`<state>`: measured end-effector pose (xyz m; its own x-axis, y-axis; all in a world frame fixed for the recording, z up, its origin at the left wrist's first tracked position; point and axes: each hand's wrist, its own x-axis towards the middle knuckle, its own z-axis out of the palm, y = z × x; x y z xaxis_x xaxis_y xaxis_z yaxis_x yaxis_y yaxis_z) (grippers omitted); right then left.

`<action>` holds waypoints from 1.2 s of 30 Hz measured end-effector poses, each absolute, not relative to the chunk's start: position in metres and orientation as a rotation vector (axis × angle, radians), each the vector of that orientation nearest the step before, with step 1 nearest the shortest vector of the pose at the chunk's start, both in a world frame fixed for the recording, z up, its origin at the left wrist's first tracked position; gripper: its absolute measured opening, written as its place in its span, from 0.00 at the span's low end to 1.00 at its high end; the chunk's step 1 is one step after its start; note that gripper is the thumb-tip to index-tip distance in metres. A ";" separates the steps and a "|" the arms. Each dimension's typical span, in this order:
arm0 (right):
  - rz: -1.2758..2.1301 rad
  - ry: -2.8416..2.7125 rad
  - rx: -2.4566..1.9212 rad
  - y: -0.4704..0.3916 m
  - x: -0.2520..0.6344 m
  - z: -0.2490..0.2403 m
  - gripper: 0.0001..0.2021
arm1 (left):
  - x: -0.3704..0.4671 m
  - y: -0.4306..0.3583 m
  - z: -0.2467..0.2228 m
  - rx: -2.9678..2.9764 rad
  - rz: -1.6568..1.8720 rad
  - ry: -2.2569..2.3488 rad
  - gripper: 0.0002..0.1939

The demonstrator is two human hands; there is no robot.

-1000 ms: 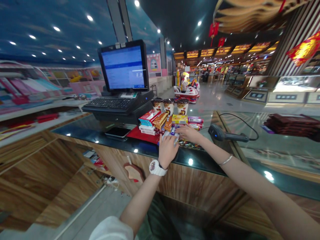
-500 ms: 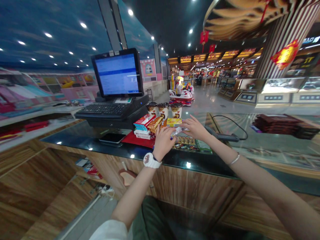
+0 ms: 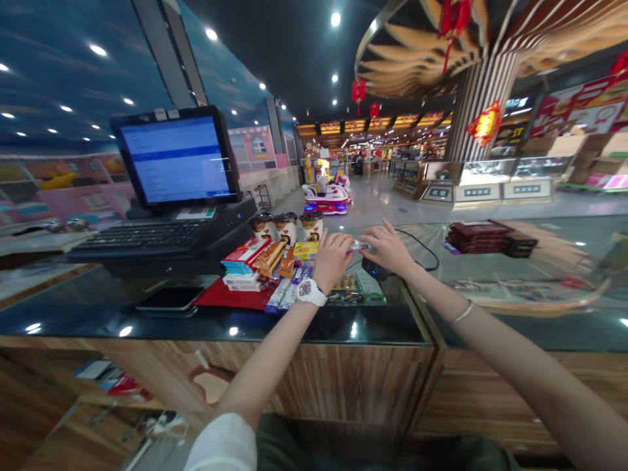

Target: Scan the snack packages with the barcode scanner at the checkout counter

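My left hand (image 3: 332, 263), with a white watch at its wrist, is closed on the left end of a small clear, shiny packet (image 3: 360, 245). At the packet's other end, the fingers of my right hand (image 3: 388, 248) pinch it, so both hands hold it above the counter. What is inside the packet is too small to tell. Just below my right hand lies a black handheld scanner (image 3: 375, 269) with a cable. Left of my left hand are blue-and-white snack sticks (image 3: 280, 293), orange snack packs (image 3: 269, 258), a yellow box (image 3: 306, 250) and stacked small boxes (image 3: 241, 258).
Three lidded cups (image 3: 286, 229) stand behind the snacks. A monitor (image 3: 176, 157), a keyboard (image 3: 142, 237) and a phone (image 3: 171, 299) are at the left. Stacked dark brown packs (image 3: 483, 237) lie on the glass counter at the right. The dark counter's front edge (image 3: 275, 332) runs before me.
My view has turned right. Both hands, with the clear packet between them, have moved right, away from the snacks and over the scanner, uncovering the blue-and-white snack sticks.
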<state>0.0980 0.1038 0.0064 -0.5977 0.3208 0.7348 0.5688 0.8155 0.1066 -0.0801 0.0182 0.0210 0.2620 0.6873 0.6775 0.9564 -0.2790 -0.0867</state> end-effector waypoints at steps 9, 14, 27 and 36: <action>-0.417 -2.082 -0.807 0.122 0.125 0.005 0.15 | -0.053 0.067 0.028 -2.089 -0.744 -1.275 0.14; -0.382 -2.030 -0.814 0.133 0.134 -0.002 0.17 | -0.055 0.078 0.020 -2.044 -0.826 -1.275 0.15; -0.364 -2.097 -0.813 0.129 0.141 -0.011 0.18 | -0.062 0.069 0.008 -2.068 -0.854 -1.214 0.15; -0.316 -2.101 -0.793 0.133 0.148 -0.003 0.24 | -0.069 0.074 0.006 -2.060 -0.879 -1.289 0.14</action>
<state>0.1484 0.1327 -0.0032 -0.4410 0.4251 0.7904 0.6391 0.7671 -0.0560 -0.0695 0.0743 0.0063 0.3260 0.5548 0.7655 0.9150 -0.3887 -0.1080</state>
